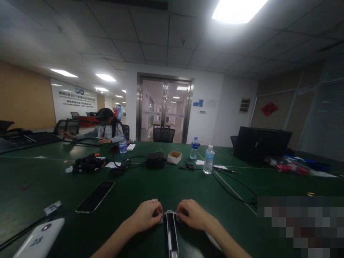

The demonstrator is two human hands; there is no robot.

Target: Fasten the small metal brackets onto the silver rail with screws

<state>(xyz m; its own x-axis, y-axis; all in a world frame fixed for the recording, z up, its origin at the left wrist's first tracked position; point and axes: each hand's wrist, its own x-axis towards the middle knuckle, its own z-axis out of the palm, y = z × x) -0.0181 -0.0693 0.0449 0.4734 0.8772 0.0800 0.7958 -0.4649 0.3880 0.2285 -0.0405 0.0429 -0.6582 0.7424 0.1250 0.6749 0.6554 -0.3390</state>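
A long, narrow object [172, 233] with white edges and a dark middle lies near the table's front edge, pointing towards me; its exact kind is unclear. At its far end, my left hand [146, 215] is closed in a pinch on the left side. Opposite it, my right hand [194, 215] pinches in the same way on the right. Small greyish bits show under the fingertips of both hands, too small to name. A dark-screened phone [96, 196] lies flat to the left of my left hand.
Two water bottles [209, 160] stand ahead on the right, near an open small box [174, 157] and a black adapter [155, 160] with cables. A white device [40, 239] lies front left. Across the green table [139, 186] sits another person [107, 129], beside another bottle [123, 144].
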